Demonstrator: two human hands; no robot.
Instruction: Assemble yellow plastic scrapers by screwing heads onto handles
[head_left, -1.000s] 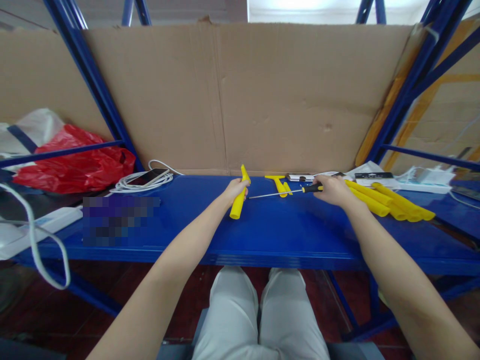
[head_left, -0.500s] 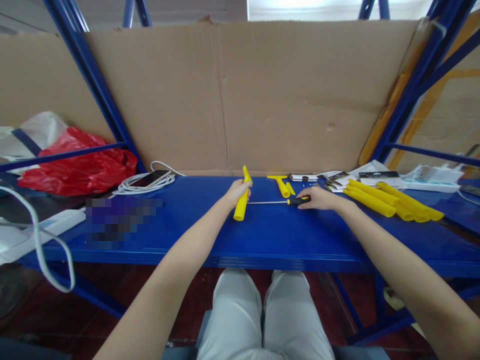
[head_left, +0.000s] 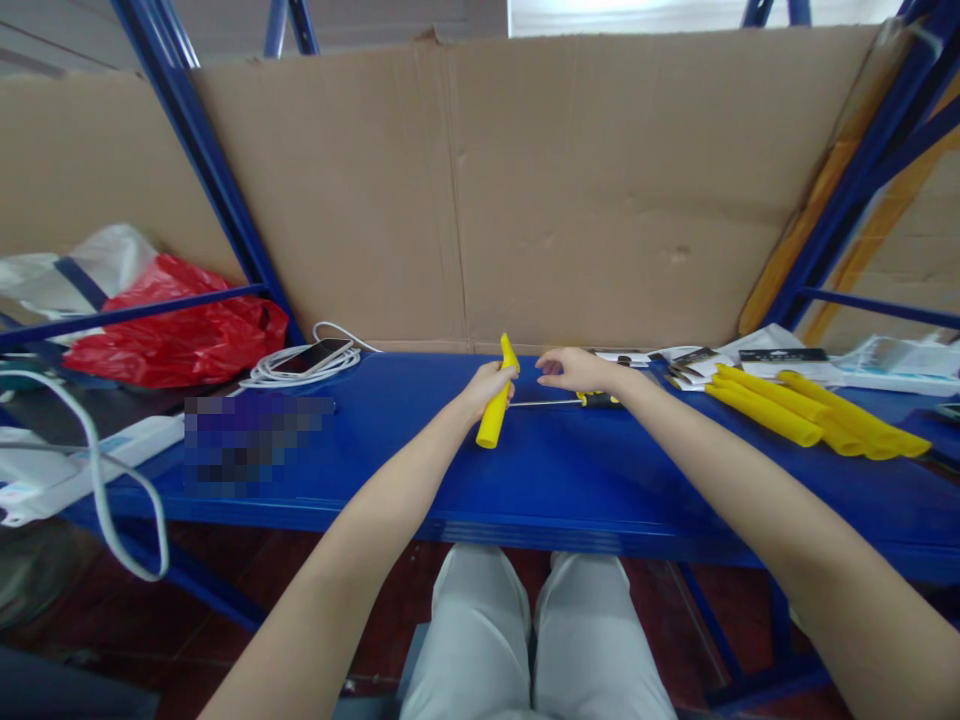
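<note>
My left hand [head_left: 491, 387] is wrapped round a yellow T-shaped piece [head_left: 493, 420], its tubular handle pointing toward me. Right of it on the blue table [head_left: 562, 480] lies a screwdriver [head_left: 596, 400] with a black and yellow handle; its shaft reaches toward the piece in my left hand. My right hand [head_left: 568, 369] is off the screwdriver, above and behind it, with its fingers apart and nothing seen in them. The small yellow parts behind the screwdriver are mostly hidden by my right hand and forearm.
Several yellow tubes [head_left: 810, 412] lie at the right, before papers and small packets [head_left: 784, 357]. A phone [head_left: 315, 356] rests on a coiled white cable at the left, near a red plastic bag [head_left: 180, 325] and a power strip [head_left: 112, 460]. Cardboard [head_left: 562, 190] stands behind.
My right hand has let go of the screwdriver handle and moved left and slightly up, over the small yellow parts. My left hand still holds the yellow piece. The view has shifted slightly.
</note>
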